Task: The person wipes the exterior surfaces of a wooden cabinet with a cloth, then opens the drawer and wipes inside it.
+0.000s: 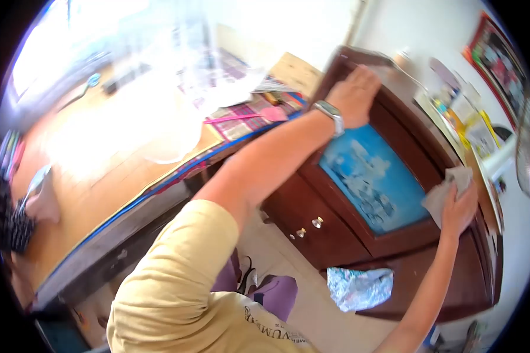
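1. The two hands were apart, both at a dark brown wooden cabinet with a blue, pale-flowered panel, right of centre in the frame.
2. The left hand, with a silver-banded watch on its wrist, touched the cabinet's frame at the upper centre, above the panel; whether it gripped the edge, I cannot tell.
3. The right hand held a crumpled greyish-beige cloth at the right of the frame, beside the panel's lower right corner.
4. A crumpled blue-and-white patterned bundle lay at the cabinet's near side, lower centre-right.
5. A pink long-handled paddle lay on a light wooden platform, upper centre.
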A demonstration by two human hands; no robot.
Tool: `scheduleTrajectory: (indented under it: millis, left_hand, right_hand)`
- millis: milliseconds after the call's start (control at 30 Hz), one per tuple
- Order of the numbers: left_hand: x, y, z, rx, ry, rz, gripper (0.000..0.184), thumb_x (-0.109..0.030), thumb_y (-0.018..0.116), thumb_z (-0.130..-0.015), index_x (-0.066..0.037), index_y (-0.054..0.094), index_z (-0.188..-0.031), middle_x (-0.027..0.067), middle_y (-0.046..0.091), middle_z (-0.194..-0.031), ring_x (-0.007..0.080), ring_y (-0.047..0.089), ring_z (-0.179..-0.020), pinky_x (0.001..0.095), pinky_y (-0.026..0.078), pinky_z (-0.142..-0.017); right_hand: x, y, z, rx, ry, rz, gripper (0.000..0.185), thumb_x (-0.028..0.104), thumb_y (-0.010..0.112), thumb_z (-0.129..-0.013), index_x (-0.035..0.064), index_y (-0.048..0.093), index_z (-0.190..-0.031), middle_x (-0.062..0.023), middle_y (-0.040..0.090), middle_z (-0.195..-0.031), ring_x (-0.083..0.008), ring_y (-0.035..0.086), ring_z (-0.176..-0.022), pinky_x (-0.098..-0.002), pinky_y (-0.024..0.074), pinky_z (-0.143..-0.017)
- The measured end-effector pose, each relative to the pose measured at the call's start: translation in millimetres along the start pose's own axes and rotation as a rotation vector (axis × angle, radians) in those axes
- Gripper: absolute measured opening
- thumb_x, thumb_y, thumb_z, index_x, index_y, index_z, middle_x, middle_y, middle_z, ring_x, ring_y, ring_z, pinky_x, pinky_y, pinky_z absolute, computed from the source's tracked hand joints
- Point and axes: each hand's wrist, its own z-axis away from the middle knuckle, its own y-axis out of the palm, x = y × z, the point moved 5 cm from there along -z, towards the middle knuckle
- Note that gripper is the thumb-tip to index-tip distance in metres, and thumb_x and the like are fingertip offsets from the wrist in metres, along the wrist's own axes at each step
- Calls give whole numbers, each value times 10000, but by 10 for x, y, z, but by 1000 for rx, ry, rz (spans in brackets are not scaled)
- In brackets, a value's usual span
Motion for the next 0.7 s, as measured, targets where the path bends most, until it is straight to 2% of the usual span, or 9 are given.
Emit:
scheduleTrajectory:
  millis: [67,100,200,333,400,467,600,667,700]
  left_hand:
    - [-14,-32,14,6,38,-11,644,-102,585,-675,27,423,-1285,199,419,-1341,367,319,-1313,391,305,-1085]
    - [28,28,26,21,53,-3,688,-106,592,-659,40,402,-1304,215,399,-1356,373,293,-1330,392,288,-1095]
    - [-1,-62,9,85,13,91,729,-93,598,-649,46,368,-1327,225,369,-1379,393,272,-1340,398,302,-1087]
    - [-44,-143,41,116,-10,68,707,-84,586,-670,36,362,-1331,234,362,-1381,403,282,-1333,409,315,-1071]
    - [-154,-212,235,83,-33,84,671,-62,583,-700,4,373,-1334,244,367,-1373,404,327,-1305,427,331,-1047]
    - [-355,-334,679,90,-41,207,660,-31,593,-711,-21,382,-1335,239,372,-1370,390,351,-1291,432,335,-1042]
    - [-799,-518,2137,299,-62,469,660,14,553,-755,-63,346,-1377,206,336,-1405,357,346,-1302,413,333,-1059]
    - [-902,-601,2875,492,-326,491,620,-7,555,-778,-67,362,-1365,200,342,-1400,353,340,-1306,410,334,-1058]
    - [-907,-552,3322,544,-509,502,596,-21,555,-786,-64,375,-1353,202,341,-1400,350,348,-1301,404,337,-1057]
  right_hand:
    - [85,143,-148,48,150,99,522,384,472,-924,-38,499,-1229,-240,539,-1210,-372,505,-1131,-445,393,-936]
    - [371,3,-311,4,205,-6,485,382,479,-919,-18,541,-1186,-226,578,-1154,-363,543,-1071,-434,421,-898]
    - [818,227,-556,-103,55,-26,444,387,489,-906,10,572,-1126,-196,626,-1026,-366,593,-910,-446,469,-781]
    - [1121,269,-670,-180,55,-98,427,379,502,-899,14,577,-1107,-193,631,-1004,-358,600,-892,-450,470,-769]
    - [1052,330,-640,-125,36,-75,420,373,521,-888,11,578,-1095,-191,629,-1022,-344,604,-900,-440,476,-761]
    - [1034,357,-638,-123,20,-101,417,375,526,-889,12,573,-1089,-177,633,-999,-336,607,-891,-430,480,-752]
    - [1016,302,-598,-197,-30,-155,407,384,558,-875,10,599,-1031,-150,641,-948,-323,618,-859,-421,491,-732]
    - [1028,250,-619,-215,-46,-169,411,397,563,-873,14,607,-1015,-148,644,-932,-325,620,-847,-421,491,-718]
    - [1089,91,-623,-393,-148,-63,393,433,576,-852,60,506,-753,-94,528,-690,-254,514,-598,-382,414,-526]
